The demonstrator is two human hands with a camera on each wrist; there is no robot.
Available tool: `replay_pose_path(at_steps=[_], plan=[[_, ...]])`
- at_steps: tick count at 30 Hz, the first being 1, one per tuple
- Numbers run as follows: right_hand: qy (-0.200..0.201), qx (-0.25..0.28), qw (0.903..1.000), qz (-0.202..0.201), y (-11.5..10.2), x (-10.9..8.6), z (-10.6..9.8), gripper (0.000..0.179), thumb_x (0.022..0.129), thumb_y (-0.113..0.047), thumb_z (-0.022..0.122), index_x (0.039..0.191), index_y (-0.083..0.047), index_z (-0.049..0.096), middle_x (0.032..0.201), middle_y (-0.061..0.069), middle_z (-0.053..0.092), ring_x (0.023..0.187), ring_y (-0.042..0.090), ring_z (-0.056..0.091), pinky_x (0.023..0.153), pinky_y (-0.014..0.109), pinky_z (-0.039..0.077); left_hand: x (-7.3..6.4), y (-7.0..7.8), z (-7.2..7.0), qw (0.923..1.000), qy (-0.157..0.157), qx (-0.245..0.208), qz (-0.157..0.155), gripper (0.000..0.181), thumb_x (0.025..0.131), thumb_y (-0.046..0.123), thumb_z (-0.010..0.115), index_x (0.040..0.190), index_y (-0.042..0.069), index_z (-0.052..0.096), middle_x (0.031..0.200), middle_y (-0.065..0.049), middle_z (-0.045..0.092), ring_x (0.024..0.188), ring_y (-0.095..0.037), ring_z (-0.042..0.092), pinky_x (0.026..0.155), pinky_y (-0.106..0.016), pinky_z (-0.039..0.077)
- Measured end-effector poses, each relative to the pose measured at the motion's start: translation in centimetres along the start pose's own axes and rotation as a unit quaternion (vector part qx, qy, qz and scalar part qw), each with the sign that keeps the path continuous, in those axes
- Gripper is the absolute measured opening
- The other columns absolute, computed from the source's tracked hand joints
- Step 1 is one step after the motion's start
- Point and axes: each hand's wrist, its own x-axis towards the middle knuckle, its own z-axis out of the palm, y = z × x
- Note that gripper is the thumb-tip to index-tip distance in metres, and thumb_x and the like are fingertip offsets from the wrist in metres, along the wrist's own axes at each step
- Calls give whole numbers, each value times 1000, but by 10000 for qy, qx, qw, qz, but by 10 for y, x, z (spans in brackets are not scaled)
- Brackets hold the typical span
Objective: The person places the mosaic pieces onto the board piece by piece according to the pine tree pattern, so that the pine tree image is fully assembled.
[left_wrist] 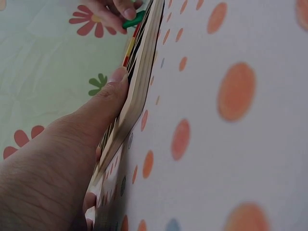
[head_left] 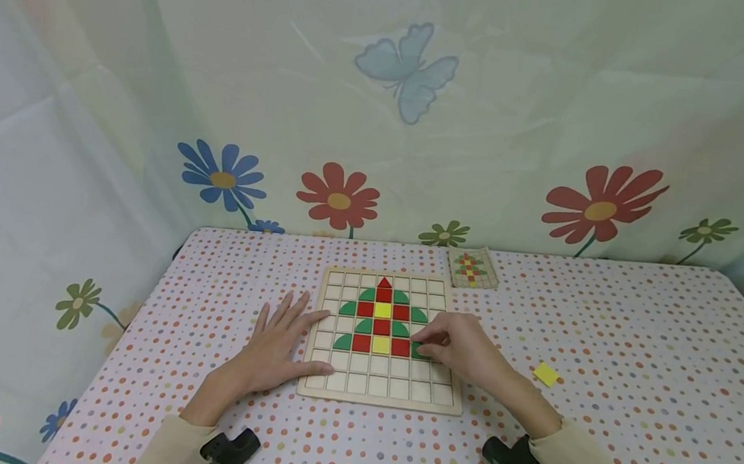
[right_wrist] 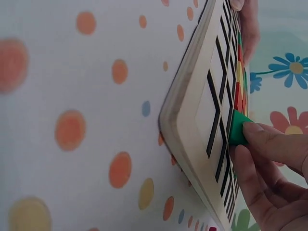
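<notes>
A wooden grid board [head_left: 378, 387] lies on the table, with red, yellow and green pieces set in its squares in a tree shape. My right hand [head_left: 465, 350] pinches a green quarter-round piece [right_wrist: 237, 128] between thumb and fingers. That piece is tilted at the right end of the lowest filled row, touching the board. On the board's left edge rests my left hand [head_left: 276, 344], its fingers spread and fairly straight. In the left wrist view the left thumb [left_wrist: 109, 98] presses on the board's rim.
A small pattern card [head_left: 473, 268] with a matching tree picture lies behind the board, to the right. A yellow square piece [head_left: 546, 374] sits on the dotted tablecloth [head_left: 640, 354] beside my right forearm. A flowered curtain [head_left: 490, 161] hangs behind the table.
</notes>
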Motion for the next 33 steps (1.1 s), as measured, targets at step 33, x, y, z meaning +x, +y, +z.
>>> replay_pose_path(at_steps=[33], plan=[[522,-477,9970,303,21,-1,-50,21,92,0,77,112,4,77,120,24,68,97,34,69,81,46,62,0,-1,1,10000,-29,-21,-6,92,87,70,70,162,27,40,176,-12,8,161,-36,-7,123,-67,-9]])
